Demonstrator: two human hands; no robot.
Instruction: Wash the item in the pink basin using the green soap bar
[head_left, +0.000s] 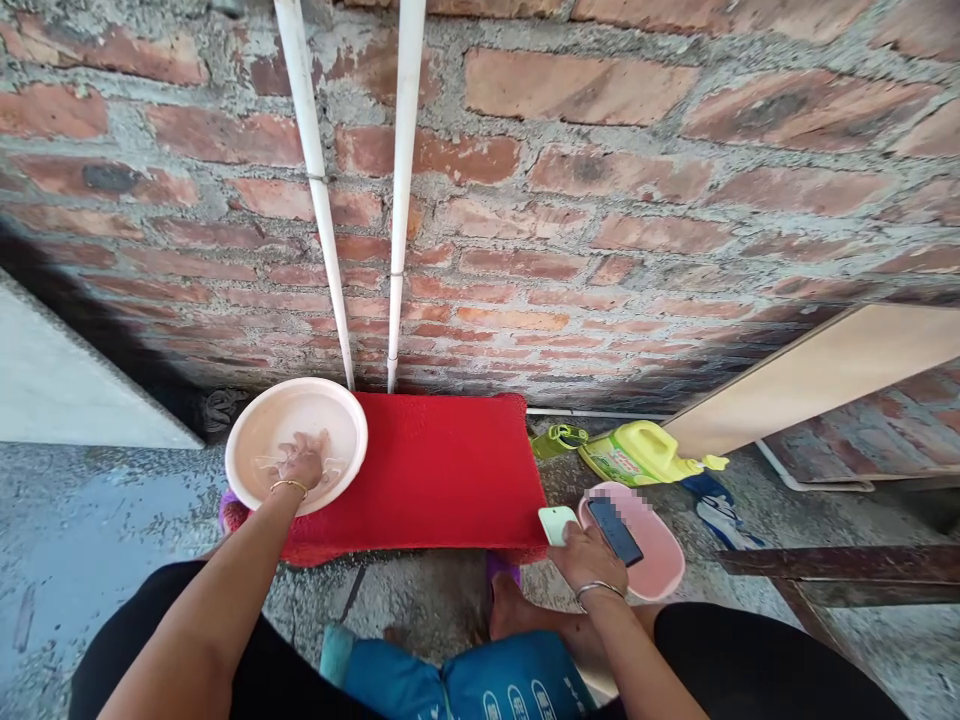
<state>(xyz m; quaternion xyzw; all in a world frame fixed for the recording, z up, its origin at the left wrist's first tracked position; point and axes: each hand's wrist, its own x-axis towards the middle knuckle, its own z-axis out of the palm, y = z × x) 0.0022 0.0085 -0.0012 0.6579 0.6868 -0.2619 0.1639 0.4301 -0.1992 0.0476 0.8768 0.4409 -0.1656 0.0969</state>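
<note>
Leftmost, the left hand (304,460) lies open, fingers spread, inside the pale pink basin (255,415), which holds shallow water and rests on the left end of the red mat (442,470). Two white pipes (360,230) run down the brick wall (637,200) behind it. Further right, the right hand (592,555) grips a dark phone (615,530) over a smaller pink tub (660,560), a white soap-like block (556,522) just beside it. Beyond lies a yellow detergent jug (637,455) on its side.
</note>
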